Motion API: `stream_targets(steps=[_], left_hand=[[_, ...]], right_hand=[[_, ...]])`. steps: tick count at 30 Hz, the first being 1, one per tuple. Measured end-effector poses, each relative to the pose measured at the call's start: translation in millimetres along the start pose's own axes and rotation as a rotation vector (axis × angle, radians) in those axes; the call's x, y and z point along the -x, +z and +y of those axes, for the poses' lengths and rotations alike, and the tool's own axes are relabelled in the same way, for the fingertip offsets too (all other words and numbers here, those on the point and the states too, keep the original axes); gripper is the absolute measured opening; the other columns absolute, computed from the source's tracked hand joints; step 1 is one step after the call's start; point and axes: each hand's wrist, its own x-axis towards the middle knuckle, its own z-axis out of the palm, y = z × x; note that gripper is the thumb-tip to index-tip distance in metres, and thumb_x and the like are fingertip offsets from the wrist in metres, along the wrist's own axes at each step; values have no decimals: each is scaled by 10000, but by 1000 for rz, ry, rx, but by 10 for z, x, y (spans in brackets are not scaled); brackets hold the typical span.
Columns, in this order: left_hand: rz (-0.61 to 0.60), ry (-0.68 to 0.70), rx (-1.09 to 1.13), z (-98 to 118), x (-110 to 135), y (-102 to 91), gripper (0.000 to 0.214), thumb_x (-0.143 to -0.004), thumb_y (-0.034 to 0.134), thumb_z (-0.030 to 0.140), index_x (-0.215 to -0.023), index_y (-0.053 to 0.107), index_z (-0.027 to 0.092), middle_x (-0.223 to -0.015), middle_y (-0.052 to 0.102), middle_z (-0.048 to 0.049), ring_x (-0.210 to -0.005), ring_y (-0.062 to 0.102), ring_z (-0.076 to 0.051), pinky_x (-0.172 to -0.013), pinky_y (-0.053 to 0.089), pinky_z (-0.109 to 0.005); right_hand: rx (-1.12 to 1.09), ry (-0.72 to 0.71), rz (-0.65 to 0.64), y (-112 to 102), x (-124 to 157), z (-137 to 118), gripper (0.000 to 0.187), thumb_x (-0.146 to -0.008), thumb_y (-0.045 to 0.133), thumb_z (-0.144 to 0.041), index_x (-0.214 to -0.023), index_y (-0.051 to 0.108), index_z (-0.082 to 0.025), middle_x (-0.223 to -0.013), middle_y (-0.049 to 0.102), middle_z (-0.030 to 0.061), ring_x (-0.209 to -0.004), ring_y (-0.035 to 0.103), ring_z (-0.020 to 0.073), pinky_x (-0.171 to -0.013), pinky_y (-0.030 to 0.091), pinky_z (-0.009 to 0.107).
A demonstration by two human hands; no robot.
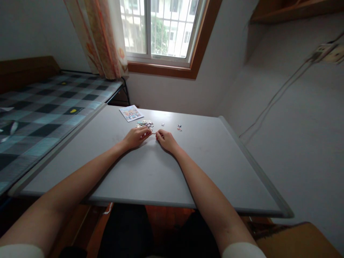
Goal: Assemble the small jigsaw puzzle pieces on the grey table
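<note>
My left hand [138, 137] and my right hand [166, 139] meet near the middle of the table, fingertips almost touching. Between them is a small, thin jigsaw piece [154, 133], pinched by both; its picture side cannot be made out. Just beyond my left hand lies a heap of loose jigsaw pieces [145, 124]. A single piece [162, 124] rests past my right hand. Farther right sits a small cluster of pieces [179, 127]. A square picture card [131, 113] with a colourful print lies behind the heap, to the left.
The grey table [215, 172] has raised rims at its sides. On the left stands a bed [80, 89] with a checked cover. A window [161, 32] and a curtain [99, 36] are ahead. A cable [276, 93] hangs along the right wall.
</note>
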Motion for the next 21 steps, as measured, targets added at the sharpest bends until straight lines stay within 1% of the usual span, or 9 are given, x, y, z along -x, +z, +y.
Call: stream_targets(steps=[7, 14, 18, 21], left_hand=[[10, 40, -54, -33, 10, 17, 246, -987, 440, 311, -950, 648, 185, -871, 667, -59, -715, 607, -131, -638, 447, -238], [-32, 148, -217, -40, 3, -4, 263, -993, 437, 324, -954, 664, 197, -804, 648, -42, -650, 583, -131, -620, 419, -260], [-23, 150, -223, -47, 7, 2, 251, -992, 438, 315, -992, 664, 207, -816, 652, -41, -665, 585, -135, -631, 418, -267], [-16, 124, -194, -48, 14, 10, 252, -991, 435, 314, -995, 662, 204, -833, 656, -46, -678, 593, -137, -635, 421, -266]], right_hand=[[-12, 16, -22, -26, 7, -34, 249, -898, 468, -242, -686, 579, -173, -639, 586, -15, -606, 491, 107, -634, 359, 228], [-52, 36, -16, -27, 3, -26, 272, -892, 459, -225, -651, 570, -168, -607, 569, -22, -590, 480, 103, -616, 346, 228], [-59, 31, -18, -21, -6, -14, 282, -899, 448, -230, -649, 565, -172, -611, 568, -22, -585, 480, 103, -607, 339, 229], [-55, 26, -17, -24, -5, -22, 284, -903, 442, -238, -651, 557, -176, -616, 568, -21, -591, 487, 106, -607, 340, 231]])
